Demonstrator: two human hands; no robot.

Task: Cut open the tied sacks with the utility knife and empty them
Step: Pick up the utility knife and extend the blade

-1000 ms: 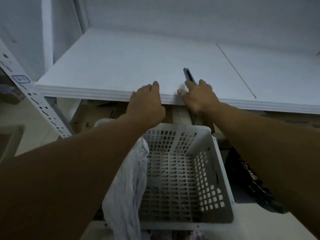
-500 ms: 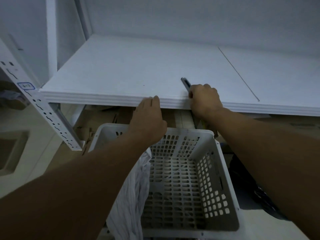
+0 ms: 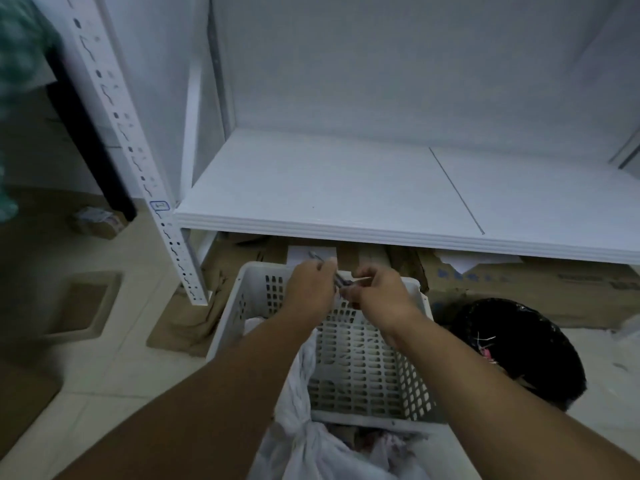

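Grip: our left hand (image 3: 310, 289) and right hand (image 3: 379, 294) both clasp the utility knife (image 3: 338, 281).
Care: we open it slowly, edge facing away.

Under your left hand (image 3: 310, 289) and right hand (image 3: 379, 289) the basket (image 3: 381, 419) is matt white plastic; the utility knife (image 3: 337, 280) they grip looks dark and dull. Nearer you, the sack (image 3: 301, 441) is thin, crinkled white film. Beyond your hands the shelf (image 3: 311, 188) is smooth matt board, and the cardboard (image 3: 519, 282) below it is rough and brown. Right of your right hand, the bin liner (image 3: 540, 341) is glossy black plastic.
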